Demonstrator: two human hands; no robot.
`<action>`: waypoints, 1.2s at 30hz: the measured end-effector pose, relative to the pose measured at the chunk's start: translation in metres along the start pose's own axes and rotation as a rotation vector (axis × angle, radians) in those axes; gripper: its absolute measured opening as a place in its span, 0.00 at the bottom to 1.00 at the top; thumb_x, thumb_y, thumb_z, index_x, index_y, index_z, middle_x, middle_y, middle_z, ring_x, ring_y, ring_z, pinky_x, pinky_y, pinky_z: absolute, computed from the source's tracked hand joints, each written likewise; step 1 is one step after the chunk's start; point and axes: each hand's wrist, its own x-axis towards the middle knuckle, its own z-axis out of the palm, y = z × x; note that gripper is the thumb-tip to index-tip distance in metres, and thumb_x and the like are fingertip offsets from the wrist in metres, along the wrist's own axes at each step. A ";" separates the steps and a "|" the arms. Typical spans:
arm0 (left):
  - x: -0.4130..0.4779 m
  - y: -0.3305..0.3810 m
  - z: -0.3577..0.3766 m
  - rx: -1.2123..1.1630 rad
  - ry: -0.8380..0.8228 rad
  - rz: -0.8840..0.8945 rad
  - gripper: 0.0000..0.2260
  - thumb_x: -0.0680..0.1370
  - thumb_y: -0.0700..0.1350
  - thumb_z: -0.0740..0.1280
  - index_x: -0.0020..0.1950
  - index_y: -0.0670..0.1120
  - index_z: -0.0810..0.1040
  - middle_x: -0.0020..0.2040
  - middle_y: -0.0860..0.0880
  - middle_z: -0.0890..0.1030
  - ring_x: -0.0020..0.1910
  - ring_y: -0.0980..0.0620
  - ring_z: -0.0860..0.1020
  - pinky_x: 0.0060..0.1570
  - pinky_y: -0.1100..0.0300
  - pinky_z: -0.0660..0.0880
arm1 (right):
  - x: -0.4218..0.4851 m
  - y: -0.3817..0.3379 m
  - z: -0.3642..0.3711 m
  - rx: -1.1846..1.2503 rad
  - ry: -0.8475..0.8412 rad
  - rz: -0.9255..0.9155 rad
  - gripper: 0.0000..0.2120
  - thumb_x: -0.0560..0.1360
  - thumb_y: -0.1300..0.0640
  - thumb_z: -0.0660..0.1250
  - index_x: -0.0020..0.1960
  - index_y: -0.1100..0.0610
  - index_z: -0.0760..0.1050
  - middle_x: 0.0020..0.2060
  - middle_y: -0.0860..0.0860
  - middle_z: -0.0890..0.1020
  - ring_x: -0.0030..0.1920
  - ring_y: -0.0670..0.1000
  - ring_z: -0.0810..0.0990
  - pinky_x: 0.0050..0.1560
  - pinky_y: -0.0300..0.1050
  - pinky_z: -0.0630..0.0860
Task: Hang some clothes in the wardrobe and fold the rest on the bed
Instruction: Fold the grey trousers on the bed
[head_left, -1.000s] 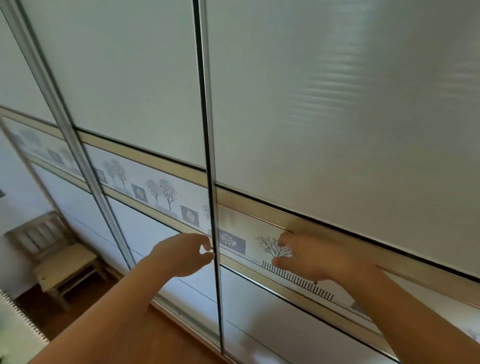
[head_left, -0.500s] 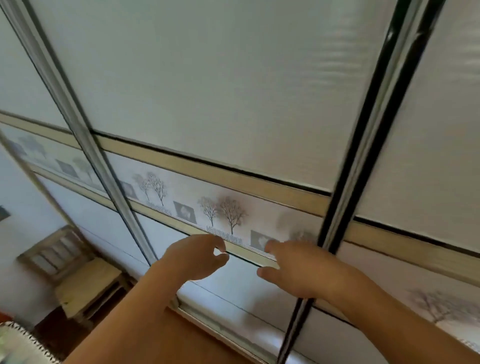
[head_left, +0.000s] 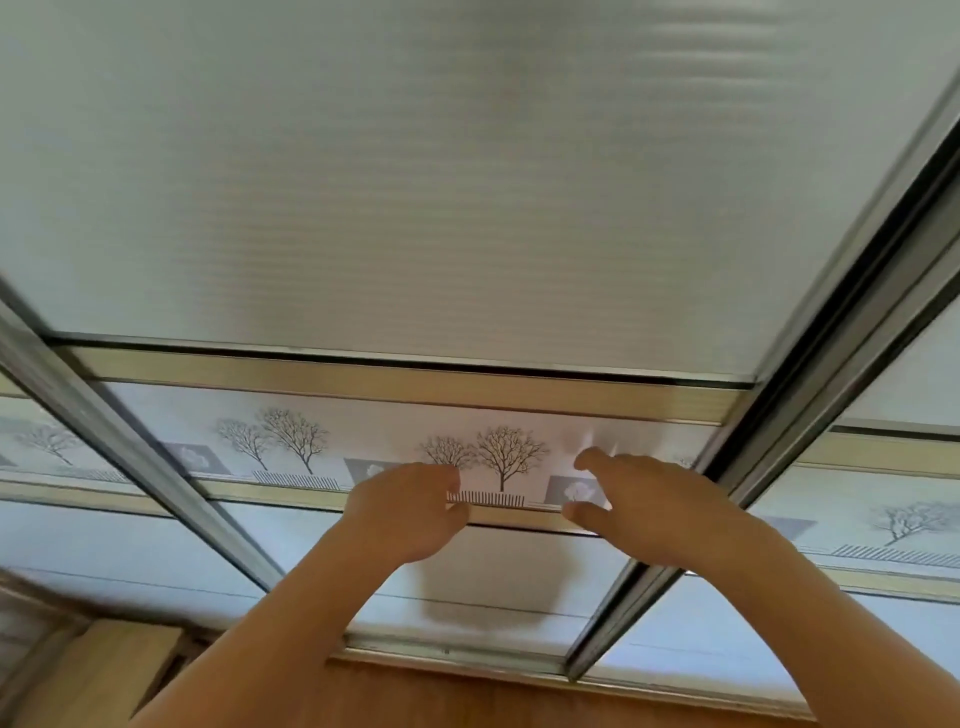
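A white sliding wardrobe door (head_left: 467, 208) fills the view, with a band of printed trees (head_left: 504, 457) across its middle between gold rails. My left hand (head_left: 410, 512) rests on the lower gold rail with its fingers curled and nothing in it. My right hand (head_left: 649, 504) lies flat against the tree band with its fingers spread, just left of the door's metal edge (head_left: 779, 457). No clothes, hangers or bed show in this view.
Another metal door frame (head_left: 130, 467) runs diagonally at the left. The door's bottom track (head_left: 452, 652) meets a wooden floor (head_left: 467, 696). A pale wooden chair (head_left: 119, 670) stands at the lower left, partly behind my left arm.
The metal door edge has slid from the middle of the view to the right, and both hands have moved right with the door. The view has swung so the chair sits lower.
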 end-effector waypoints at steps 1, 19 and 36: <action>-0.002 -0.001 -0.003 -0.008 0.010 0.016 0.15 0.80 0.62 0.60 0.64 0.60 0.73 0.62 0.56 0.78 0.60 0.51 0.77 0.56 0.54 0.74 | -0.001 0.001 -0.006 0.015 0.046 0.005 0.28 0.79 0.32 0.56 0.74 0.44 0.60 0.64 0.48 0.78 0.60 0.52 0.78 0.56 0.51 0.78; -0.043 0.008 -0.148 0.055 1.071 0.349 0.43 0.75 0.59 0.71 0.82 0.56 0.50 0.83 0.43 0.42 0.81 0.41 0.41 0.76 0.40 0.55 | 0.010 -0.034 -0.012 -0.176 0.405 -0.022 0.28 0.79 0.31 0.52 0.69 0.50 0.65 0.59 0.48 0.80 0.58 0.51 0.80 0.55 0.47 0.76; -0.016 -0.058 -0.161 0.184 1.083 0.102 0.57 0.68 0.55 0.79 0.83 0.54 0.41 0.79 0.34 0.34 0.79 0.34 0.34 0.75 0.30 0.47 | 0.020 -0.011 0.012 0.564 -0.243 -0.032 0.42 0.60 0.14 0.45 0.44 0.49 0.73 0.39 0.43 0.75 0.40 0.42 0.75 0.43 0.36 0.71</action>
